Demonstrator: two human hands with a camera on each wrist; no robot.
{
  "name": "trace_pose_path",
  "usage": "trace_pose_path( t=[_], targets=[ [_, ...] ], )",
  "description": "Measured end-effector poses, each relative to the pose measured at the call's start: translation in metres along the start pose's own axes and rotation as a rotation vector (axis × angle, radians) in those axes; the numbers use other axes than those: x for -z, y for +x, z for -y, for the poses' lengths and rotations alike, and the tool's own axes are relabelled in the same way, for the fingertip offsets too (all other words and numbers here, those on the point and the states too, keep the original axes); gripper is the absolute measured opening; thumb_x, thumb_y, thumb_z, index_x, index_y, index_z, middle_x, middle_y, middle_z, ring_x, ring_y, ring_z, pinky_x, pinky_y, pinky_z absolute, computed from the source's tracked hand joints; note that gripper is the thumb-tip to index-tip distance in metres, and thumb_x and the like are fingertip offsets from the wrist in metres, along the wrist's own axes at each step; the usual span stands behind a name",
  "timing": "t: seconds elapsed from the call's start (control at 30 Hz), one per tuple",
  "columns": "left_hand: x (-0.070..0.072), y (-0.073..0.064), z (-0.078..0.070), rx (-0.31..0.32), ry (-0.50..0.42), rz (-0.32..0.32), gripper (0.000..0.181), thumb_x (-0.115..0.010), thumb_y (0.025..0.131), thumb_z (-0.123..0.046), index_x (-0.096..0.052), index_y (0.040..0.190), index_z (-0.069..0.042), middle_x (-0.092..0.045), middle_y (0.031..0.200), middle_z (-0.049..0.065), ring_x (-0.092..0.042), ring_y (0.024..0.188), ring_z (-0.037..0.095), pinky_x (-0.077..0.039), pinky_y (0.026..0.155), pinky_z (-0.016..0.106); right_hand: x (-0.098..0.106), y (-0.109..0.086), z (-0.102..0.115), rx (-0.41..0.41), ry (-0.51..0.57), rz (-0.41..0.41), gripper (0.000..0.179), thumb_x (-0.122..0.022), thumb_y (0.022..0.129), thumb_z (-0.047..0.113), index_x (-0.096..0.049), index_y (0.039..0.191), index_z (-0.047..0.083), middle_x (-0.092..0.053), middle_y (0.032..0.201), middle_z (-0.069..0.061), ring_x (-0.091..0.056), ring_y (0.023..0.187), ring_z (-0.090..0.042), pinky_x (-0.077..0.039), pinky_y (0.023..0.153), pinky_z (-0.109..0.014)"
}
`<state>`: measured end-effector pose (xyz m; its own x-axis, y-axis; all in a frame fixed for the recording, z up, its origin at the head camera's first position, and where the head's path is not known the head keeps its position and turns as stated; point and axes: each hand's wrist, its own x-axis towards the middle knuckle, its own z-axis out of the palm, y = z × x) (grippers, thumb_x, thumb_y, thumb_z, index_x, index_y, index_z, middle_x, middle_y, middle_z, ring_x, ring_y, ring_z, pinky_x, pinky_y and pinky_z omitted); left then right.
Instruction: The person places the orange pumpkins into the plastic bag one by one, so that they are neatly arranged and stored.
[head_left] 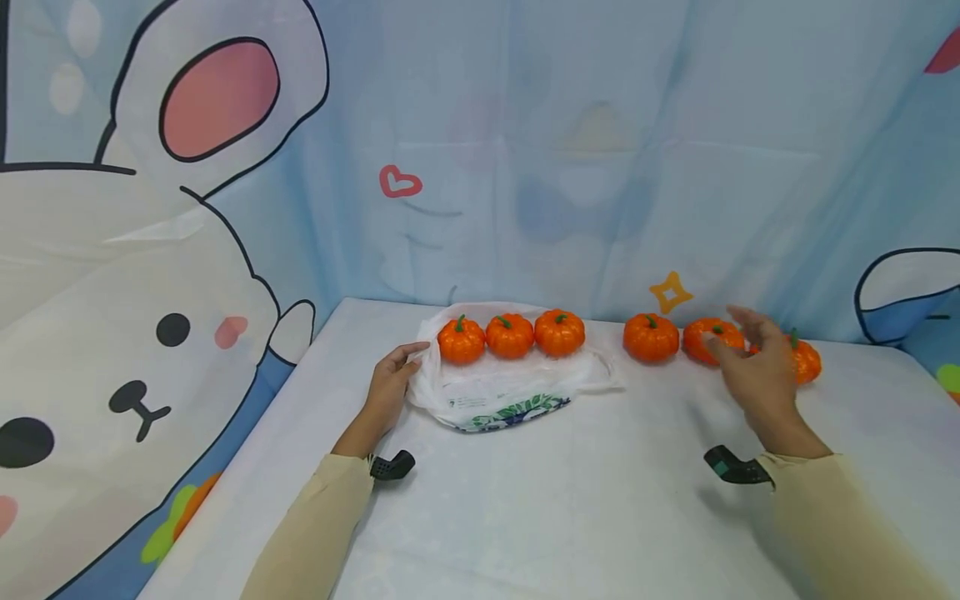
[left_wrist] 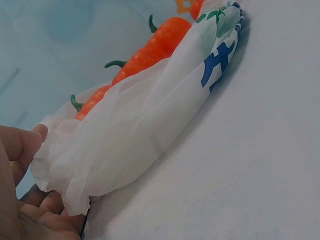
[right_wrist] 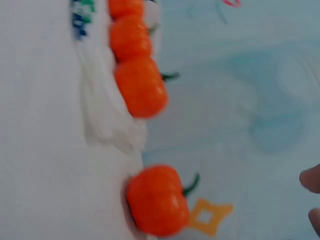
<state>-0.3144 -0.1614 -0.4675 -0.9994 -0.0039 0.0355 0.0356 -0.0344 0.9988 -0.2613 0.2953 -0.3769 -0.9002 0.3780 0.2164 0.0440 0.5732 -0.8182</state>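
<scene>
Three small orange toy pumpkins [head_left: 510,336] with green stems sit side by side on a white plastic bag [head_left: 495,390] with green and blue print. At the bag's left end, my left hand [head_left: 390,379] holds its edge; in the left wrist view, thumb and fingers [left_wrist: 37,137] are around the crumpled film. To the right of the bag stand three more pumpkins: one nearest the bag [head_left: 651,337], a middle one [head_left: 712,340] and a right one [head_left: 806,362]. My right hand [head_left: 761,383] is raised with fingers spread, partly hiding the latter two.
The white-covered table [head_left: 570,517] meets a light blue printed curtain [head_left: 480,233] right behind the pumpkins. A large cartoon animal print [head_left: 112,317] covers the cloth on the left. Dark wrist cameras [head_left: 735,467] stick out from the sleeves.
</scene>
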Motion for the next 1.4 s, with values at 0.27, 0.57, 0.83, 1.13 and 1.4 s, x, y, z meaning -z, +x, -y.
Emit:
trace_pose_path(
  t=[0.27, 0.57, 0.83, 1.13, 1.4],
  targets=[
    [-0.001, -0.001, -0.002, 0.002, 0.003, -0.009, 0.032, -0.048, 0.1, -0.006, -0.06, 0.13, -0.005, -0.045, 0.15, 0.005, -0.036, 0.143, 0.021, -0.031, 0.119, 0.042, 0.042, 0.048, -0.059, -0.277, -0.013, -0.068, 0.084, -0.056, 0.095, 0.041, -0.008, 0.159, 0.015, -0.001, 0.166, -0.014, -0.006, 0.152, -0.039, -0.031, 0.113, -0.061],
    [-0.001, -0.002, 0.002, 0.011, 0.001, -0.011, 0.032, -0.049, 0.1, -0.007, -0.061, 0.129, -0.006, -0.044, 0.152, 0.004, -0.033, 0.145, 0.021, -0.03, 0.12, 0.042, 0.058, 0.072, -0.115, -0.467, -0.159, 0.146, 0.107, -0.053, 0.09, 0.06, 0.005, 0.155, -0.003, 0.009, 0.16, -0.031, -0.004, 0.145, -0.055, -0.029, 0.108, -0.07],
    [-0.001, -0.002, -0.001, -0.004, 0.012, -0.011, 0.032, -0.049, 0.1, -0.007, -0.061, 0.129, -0.006, -0.045, 0.151, 0.004, -0.034, 0.145, 0.021, -0.03, 0.119, 0.043, 0.054, 0.076, -0.125, -0.434, -0.156, 0.156, 0.112, -0.055, 0.088, 0.064, 0.002, 0.154, -0.006, 0.005, 0.16, -0.032, -0.007, 0.145, -0.055, -0.027, 0.111, -0.066],
    [-0.001, -0.002, -0.002, 0.012, 0.005, -0.002, 0.032, -0.048, 0.1, -0.007, -0.06, 0.13, -0.005, -0.045, 0.151, 0.005, -0.035, 0.143, 0.021, -0.031, 0.119, 0.042, 0.052, 0.072, -0.129, -0.431, -0.143, 0.121, 0.105, -0.053, 0.092, 0.057, 0.003, 0.153, -0.007, 0.004, 0.16, -0.033, -0.01, 0.145, -0.053, -0.028, 0.113, -0.063],
    [0.0, -0.003, -0.002, -0.003, 0.009, -0.001, 0.033, -0.048, 0.1, -0.007, -0.06, 0.131, -0.005, -0.046, 0.15, 0.005, -0.036, 0.143, 0.021, -0.031, 0.119, 0.042, 0.05, 0.062, -0.112, -0.321, -0.094, 0.048, 0.099, -0.051, 0.094, 0.053, 0.004, 0.155, -0.003, -0.001, 0.162, -0.029, -0.013, 0.147, -0.049, -0.026, 0.114, -0.062]
  ],
)
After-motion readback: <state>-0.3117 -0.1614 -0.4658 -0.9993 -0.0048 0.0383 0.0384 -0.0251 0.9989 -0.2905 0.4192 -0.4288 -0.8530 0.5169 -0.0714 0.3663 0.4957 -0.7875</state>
